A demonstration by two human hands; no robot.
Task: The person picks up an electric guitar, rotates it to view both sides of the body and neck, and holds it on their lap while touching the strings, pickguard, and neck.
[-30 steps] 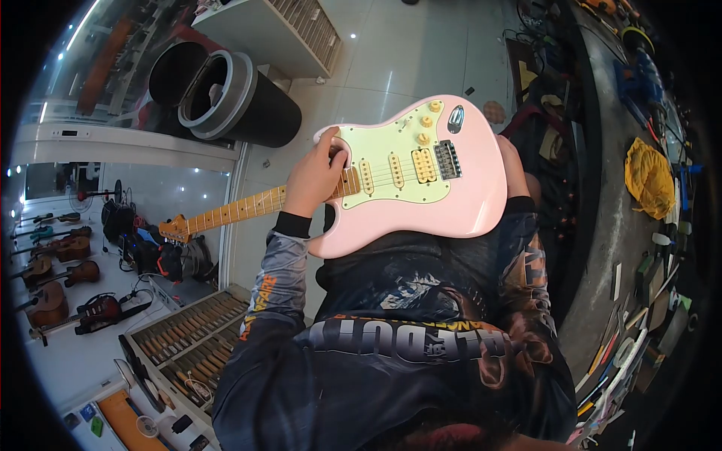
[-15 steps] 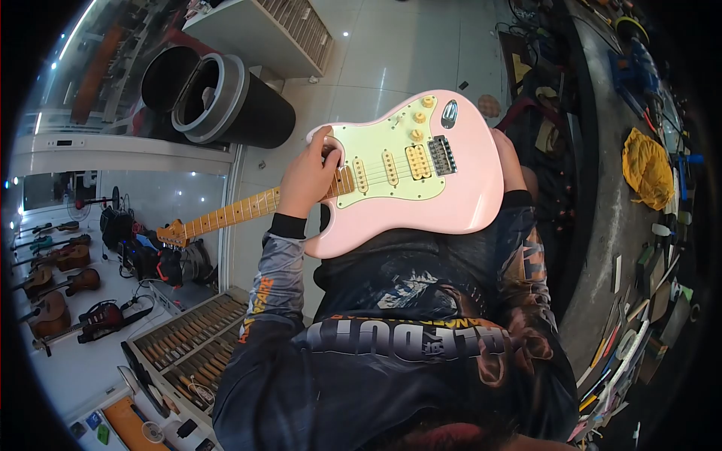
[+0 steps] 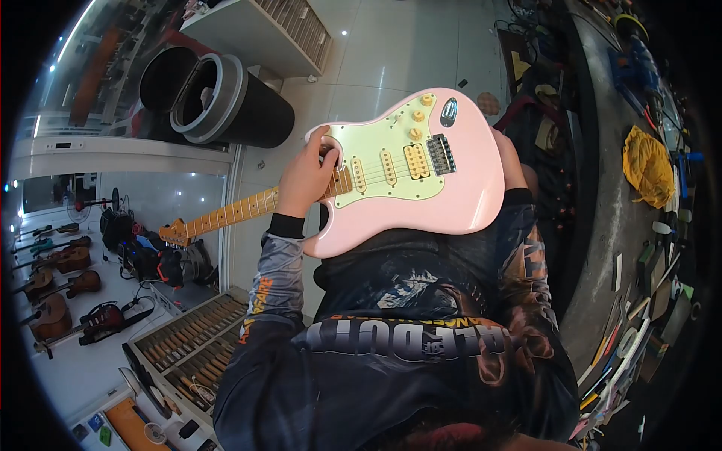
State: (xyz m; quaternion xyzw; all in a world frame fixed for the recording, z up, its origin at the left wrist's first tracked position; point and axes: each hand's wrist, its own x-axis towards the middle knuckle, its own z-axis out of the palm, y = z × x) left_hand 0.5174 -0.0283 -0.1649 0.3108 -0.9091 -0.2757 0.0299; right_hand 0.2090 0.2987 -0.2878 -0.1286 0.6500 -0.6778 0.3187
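A pale pink electric guitar (image 3: 353, 225) lies across in front of my torso, face up. It has a light green pickguard, cream pickups and knobs, a metal bridge and a maple neck (image 3: 233, 213) pointing left. My left hand (image 3: 307, 179) is closed around the body at the cutaway by the neck joint, thumb and fingers curled over the horn. At the guitar's right end, my right hand (image 3: 511, 161) goes behind the body edge, with its fingers hidden.
Left of the guitar stands a black bin (image 3: 259, 113) with its lid up. A grey workbench (image 3: 602, 195) with a yellow cloth (image 3: 648, 167) and many tools runs along the right. Several guitars (image 3: 71, 259) and a rack of wooden-handled tools (image 3: 188, 338) are at lower left.
Almost nothing differs. The guitar and my left hand sit very slightly shifted in the view, and both hands keep their places on the guitar.
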